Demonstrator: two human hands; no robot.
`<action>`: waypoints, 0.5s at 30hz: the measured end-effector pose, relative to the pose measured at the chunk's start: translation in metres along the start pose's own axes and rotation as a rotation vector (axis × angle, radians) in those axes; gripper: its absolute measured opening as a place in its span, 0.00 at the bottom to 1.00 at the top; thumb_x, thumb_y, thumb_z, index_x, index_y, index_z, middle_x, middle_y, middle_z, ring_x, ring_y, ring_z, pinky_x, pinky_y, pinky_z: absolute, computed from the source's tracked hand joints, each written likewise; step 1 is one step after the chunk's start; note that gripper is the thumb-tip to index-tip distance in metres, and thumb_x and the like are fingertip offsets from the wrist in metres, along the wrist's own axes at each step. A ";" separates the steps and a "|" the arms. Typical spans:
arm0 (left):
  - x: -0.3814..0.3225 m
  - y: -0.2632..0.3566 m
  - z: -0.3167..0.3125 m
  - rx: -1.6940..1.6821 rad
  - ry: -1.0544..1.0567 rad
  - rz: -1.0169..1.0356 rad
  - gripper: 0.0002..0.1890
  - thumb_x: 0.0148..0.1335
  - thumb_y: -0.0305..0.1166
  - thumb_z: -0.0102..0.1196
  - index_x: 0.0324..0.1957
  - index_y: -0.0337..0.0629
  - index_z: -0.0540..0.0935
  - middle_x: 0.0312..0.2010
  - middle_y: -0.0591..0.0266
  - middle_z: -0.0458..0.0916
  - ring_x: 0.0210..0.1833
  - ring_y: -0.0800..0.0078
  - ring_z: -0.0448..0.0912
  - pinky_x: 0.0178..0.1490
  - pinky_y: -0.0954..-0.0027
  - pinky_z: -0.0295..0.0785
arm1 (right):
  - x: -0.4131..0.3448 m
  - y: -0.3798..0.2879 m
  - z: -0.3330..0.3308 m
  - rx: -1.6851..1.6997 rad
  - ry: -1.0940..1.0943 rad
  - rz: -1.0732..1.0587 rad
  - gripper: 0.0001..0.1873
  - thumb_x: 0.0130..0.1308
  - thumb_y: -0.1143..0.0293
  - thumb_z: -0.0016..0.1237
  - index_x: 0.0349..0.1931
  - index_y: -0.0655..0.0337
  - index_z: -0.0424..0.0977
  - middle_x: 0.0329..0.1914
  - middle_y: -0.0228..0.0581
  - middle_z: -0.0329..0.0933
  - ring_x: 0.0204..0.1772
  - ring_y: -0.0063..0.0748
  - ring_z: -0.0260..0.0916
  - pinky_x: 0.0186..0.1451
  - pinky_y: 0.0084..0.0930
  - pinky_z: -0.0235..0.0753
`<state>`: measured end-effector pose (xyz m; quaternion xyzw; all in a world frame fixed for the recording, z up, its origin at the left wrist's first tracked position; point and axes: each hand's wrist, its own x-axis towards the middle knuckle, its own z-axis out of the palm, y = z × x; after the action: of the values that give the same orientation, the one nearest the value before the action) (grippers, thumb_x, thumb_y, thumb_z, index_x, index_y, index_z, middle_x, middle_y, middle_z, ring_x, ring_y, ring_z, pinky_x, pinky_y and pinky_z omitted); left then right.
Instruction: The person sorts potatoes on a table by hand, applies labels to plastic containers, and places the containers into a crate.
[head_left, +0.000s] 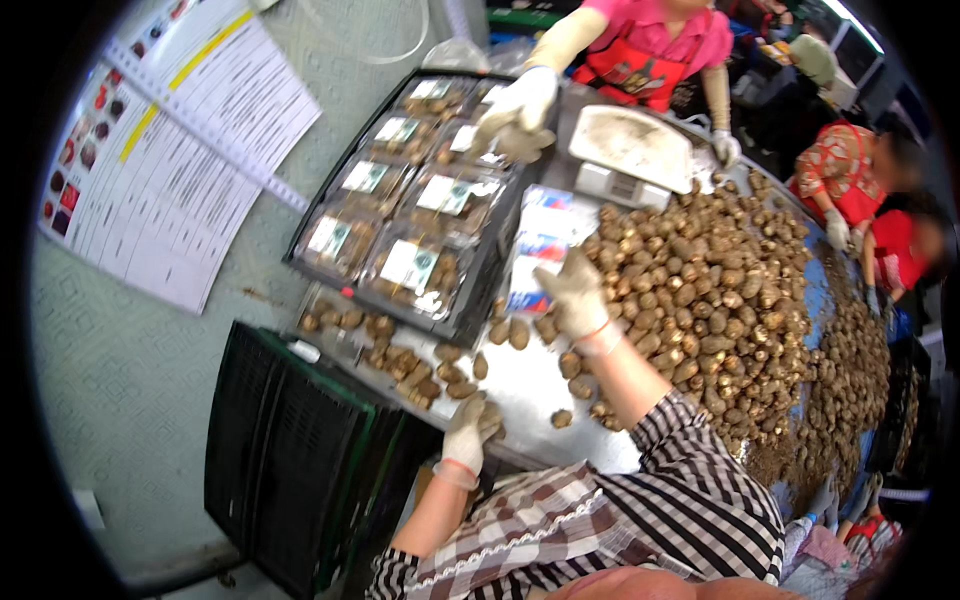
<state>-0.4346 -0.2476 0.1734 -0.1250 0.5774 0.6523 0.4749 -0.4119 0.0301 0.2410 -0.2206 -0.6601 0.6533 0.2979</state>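
Observation:
My right hand (581, 300), in a soiled pale work glove, reaches over the metal table. Its fingers are at the edge of a stack of red, white and blue printed packets or sheets (541, 244); whether they grip it is unclear. My left hand (469, 433), gloved too, is at the table's near edge beside some loose small taro corms (405, 364). Its fingertips are partly hidden. A black crate (469, 319) holds film-wrapped, labelled trays of corms (409, 266). A co-worker's gloved hand (525, 105) reaches over the crate's far end.
A large heap of corms (697, 300) covers the table's right side. A weighing scale (630, 154) with a dirty pan stands at the back. Black crates (292, 450) stand at the lower left, below printed sheets (180, 150) on the wall. Several other people are around the table.

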 end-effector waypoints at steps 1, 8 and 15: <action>0.002 0.004 -0.005 0.049 0.054 0.031 0.23 0.65 0.35 0.48 0.59 0.35 0.68 0.40 0.61 0.76 0.39 0.74 0.76 0.45 0.71 0.72 | -0.012 -0.027 0.028 0.050 0.047 0.061 0.27 0.56 0.80 0.50 0.58 0.73 0.62 0.49 0.39 0.73 0.48 0.26 0.70 0.54 0.22 0.70; -0.011 0.051 0.026 0.483 -0.105 0.501 0.27 0.57 0.29 0.54 0.60 0.33 0.67 0.38 0.60 0.76 0.34 0.74 0.75 0.39 0.73 0.71 | -0.065 0.029 0.052 0.185 -0.134 0.337 0.25 0.58 0.79 0.49 0.57 0.71 0.63 0.49 0.37 0.72 0.48 0.26 0.69 0.53 0.23 0.69; -0.027 0.025 -0.008 0.706 -0.005 0.504 0.19 0.58 0.43 0.55 0.34 0.33 0.81 0.21 0.52 0.77 0.24 0.70 0.76 0.30 0.66 0.70 | -0.095 0.020 0.089 0.397 -0.229 0.387 0.24 0.61 0.80 0.43 0.60 0.69 0.60 0.47 0.34 0.72 0.46 0.23 0.70 0.51 0.22 0.72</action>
<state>-0.4426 -0.2643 0.2056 0.1917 0.7764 0.5105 0.3160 -0.4058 -0.0987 0.2136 -0.2046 -0.4944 0.8349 0.1289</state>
